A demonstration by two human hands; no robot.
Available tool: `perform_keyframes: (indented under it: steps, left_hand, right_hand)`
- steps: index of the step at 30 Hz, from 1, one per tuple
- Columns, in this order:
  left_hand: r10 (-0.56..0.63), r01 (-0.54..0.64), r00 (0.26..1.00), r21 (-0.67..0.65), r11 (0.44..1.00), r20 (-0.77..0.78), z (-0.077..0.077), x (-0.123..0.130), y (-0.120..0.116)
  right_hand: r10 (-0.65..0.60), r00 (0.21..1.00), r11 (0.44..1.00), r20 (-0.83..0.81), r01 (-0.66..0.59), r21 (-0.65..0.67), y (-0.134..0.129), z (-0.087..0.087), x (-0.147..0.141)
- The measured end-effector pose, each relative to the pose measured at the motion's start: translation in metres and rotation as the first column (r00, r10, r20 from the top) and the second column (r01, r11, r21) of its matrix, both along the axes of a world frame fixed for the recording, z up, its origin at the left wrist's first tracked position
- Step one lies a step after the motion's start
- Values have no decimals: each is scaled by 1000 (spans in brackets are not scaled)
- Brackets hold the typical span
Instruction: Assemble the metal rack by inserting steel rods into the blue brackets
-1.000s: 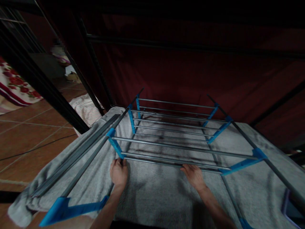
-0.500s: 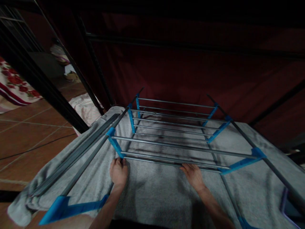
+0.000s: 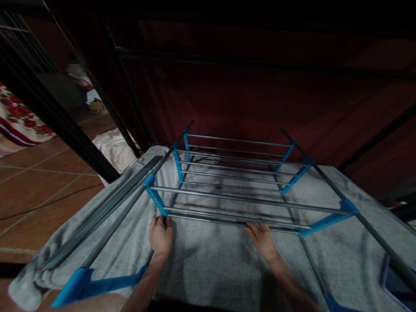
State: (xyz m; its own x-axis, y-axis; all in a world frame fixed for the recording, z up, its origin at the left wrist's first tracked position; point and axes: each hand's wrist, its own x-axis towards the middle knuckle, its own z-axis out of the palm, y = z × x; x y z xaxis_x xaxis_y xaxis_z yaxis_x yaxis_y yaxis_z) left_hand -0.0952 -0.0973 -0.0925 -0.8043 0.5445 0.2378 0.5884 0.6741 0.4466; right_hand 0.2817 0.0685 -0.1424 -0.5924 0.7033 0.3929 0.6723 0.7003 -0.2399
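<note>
The tiered rack [image 3: 247,199] rests on the grey blanket [image 3: 214,264] before you, loose tubes [image 3: 104,211] lying along its left side. Your left hand [image 3: 160,236] has its grip curled at the lower end of a blue bracket [image 3: 156,197]; your right hand [image 3: 262,240] grasps the lowest near bar [image 3: 208,220]. Versus half a second ago, both grips match; only the view shifts slightly.

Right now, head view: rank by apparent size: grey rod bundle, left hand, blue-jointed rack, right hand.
1. Blue-jointed rack, by overall outline
2. Grey rod bundle
3. Left hand and right hand: they look alike, so unranked
</note>
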Motion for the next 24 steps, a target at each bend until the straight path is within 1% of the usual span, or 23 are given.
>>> perform_keyframes:
  steps: [9,16,24]
  left_hand:
    - [-25,25,1000,-8,1000,-5,-5,-3,-3]
    - [-24,24,1000,-27,999,-4,-6,-4,-2]
    - [-11,11,1000,-33,999,-4,-7,-4,-2]
  right_hand:
    - [-16,998,1000,-55,14,-19,-2,1,-1]
    - [-15,1000,998,24,17,-58,0,5,-1]
    - [-14,1000,998,-7,13,-56,1,3,-1]
